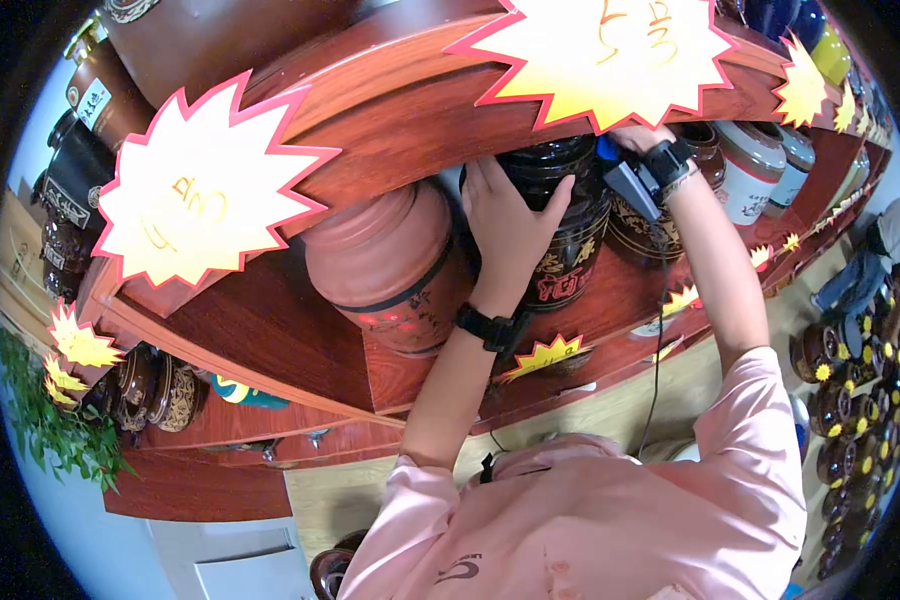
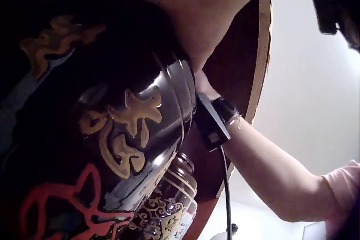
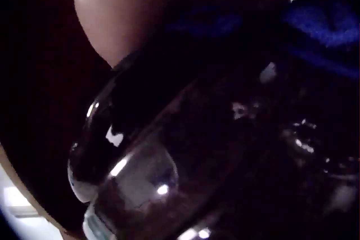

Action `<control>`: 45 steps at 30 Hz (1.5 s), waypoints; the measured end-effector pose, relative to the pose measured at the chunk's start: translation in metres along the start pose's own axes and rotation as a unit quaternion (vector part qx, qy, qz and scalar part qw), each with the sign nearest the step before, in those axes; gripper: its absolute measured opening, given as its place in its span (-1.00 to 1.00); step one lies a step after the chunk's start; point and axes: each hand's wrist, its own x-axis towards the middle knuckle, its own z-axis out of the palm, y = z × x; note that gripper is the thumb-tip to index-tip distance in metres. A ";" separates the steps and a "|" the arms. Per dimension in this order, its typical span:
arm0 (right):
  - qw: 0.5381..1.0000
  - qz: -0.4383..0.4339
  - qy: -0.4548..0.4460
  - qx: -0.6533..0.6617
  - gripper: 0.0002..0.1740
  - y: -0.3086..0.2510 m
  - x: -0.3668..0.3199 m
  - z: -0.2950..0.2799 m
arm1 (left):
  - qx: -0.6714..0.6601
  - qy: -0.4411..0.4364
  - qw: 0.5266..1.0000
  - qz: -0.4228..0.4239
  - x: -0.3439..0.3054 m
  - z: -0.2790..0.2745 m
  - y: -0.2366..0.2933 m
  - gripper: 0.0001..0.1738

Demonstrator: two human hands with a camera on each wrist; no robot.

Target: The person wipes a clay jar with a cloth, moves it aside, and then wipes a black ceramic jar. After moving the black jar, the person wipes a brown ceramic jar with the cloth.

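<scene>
A glossy black lidded jar [image 1: 570,255] with gold and red characters stands on the red-brown wooden shelf. My left hand [image 1: 510,225] rests against its upper left side, fingers extended upward and thumb spread over its shoulder. In the left wrist view the painted characters of the black jar [image 2: 124,122] show close up below that hand. My right hand [image 1: 638,138] is at the jar's upper right, holding a blue cloth [image 1: 607,148]; its fingers are largely hidden. The right wrist view shows the blue cloth [image 3: 326,23] over a shiny dark lidded jar [image 3: 140,175].
A reddish clay jar [image 1: 385,265] stands just left of the black one. To the right are a brown patterned jar [image 1: 645,230] and a white-banded jar [image 1: 750,170]. Large starburst price tags [image 1: 210,185] hang from the upper shelf edge [image 1: 400,110]. A cable [image 1: 656,380] trails from the right wrist.
</scene>
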 end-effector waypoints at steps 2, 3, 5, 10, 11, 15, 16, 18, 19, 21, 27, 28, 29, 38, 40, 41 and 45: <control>1.000 -0.001 0.012 -0.005 -0.59 0.000 -0.008 0.004 | 0.009 -0.014 1.000 -0.007 -0.001 -0.001 0.001 0.20; 1.000 -0.003 0.017 -0.007 -0.59 0.000 -0.012 0.006 | 0.014 -0.007 1.000 0.003 0.000 0.000 0.001 0.19; 0.999 -0.011 0.030 -0.016 -0.59 0.002 -0.018 0.011 | 0.023 0.005 0.999 0.022 -0.001 -0.001 0.000 0.19; 0.975 -0.191 0.094 -0.071 -0.52 0.022 -0.026 0.020 | 0.020 -0.019 0.999 0.044 -0.007 -0.003 -0.006 0.21; 0.978 -0.175 0.103 -0.051 -0.52 0.029 -0.032 0.021 | 0.019 -0.028 0.998 0.044 -0.010 -0.004 -0.007 0.22; 0.976 -0.179 0.117 -0.035 -0.54 0.055 -0.050 0.027 | 0.001 -0.060 0.997 0.051 -0.028 -0.015 -0.008 0.27; 0.966 -0.213 0.145 -0.037 -0.51 0.058 -0.059 0.034 | -0.013 -0.068 0.996 0.051 -0.034 -0.020 -0.008 0.28; 0.946 -0.260 0.181 -0.064 -0.41 0.059 -0.082 0.046 | -0.033 -0.077 0.995 0.053 -0.042 -0.024 -0.009 0.30; 0.943 -0.256 0.186 -0.105 -0.37 0.064 -0.092 0.050 | -0.040 -0.082 0.995 0.052 -0.049 -0.024 -0.013 0.30; 0.913 -0.286 0.214 -0.197 -0.29 0.077 -0.108 0.061 | -0.056 -0.082 0.993 0.064 -0.055 -0.025 -0.017 0.30; 0.855 -0.338 0.202 -0.338 -0.51 0.080 -0.146 0.100 | -0.070 -0.092 0.990 0.086 -0.054 -0.031 -0.024 0.06; 0.844 -0.338 0.182 -0.375 -0.52 0.076 -0.149 0.104 | -0.067 -0.104 0.989 0.086 -0.054 -0.031 -0.027 0.03; 0.840 -0.331 0.174 -0.393 -0.52 0.075 -0.146 0.108 | -0.063 -0.116 0.987 0.087 -0.053 -0.032 -0.029 0.00; 0.794 -0.365 0.178 -0.453 -0.54 0.075 -0.128 0.103 | -0.139 -0.148 0.974 0.104 -0.051 -0.047 -0.037 0.03; 0.799 -0.353 0.195 -0.447 -0.58 0.086 -0.138 0.109 | -0.148 -0.162 0.969 0.117 -0.049 -0.051 -0.044 -0.01; 0.815 -0.352 0.190 -0.420 -0.62 0.098 -0.143 0.111 | -0.148 -0.174 0.968 0.105 -0.048 -0.052 -0.045 -0.01; 0.835 -0.306 0.132 -0.438 -0.45 0.152 -0.176 0.119 | -0.156 -0.189 0.966 0.077 -0.046 -0.058 -0.038 0.00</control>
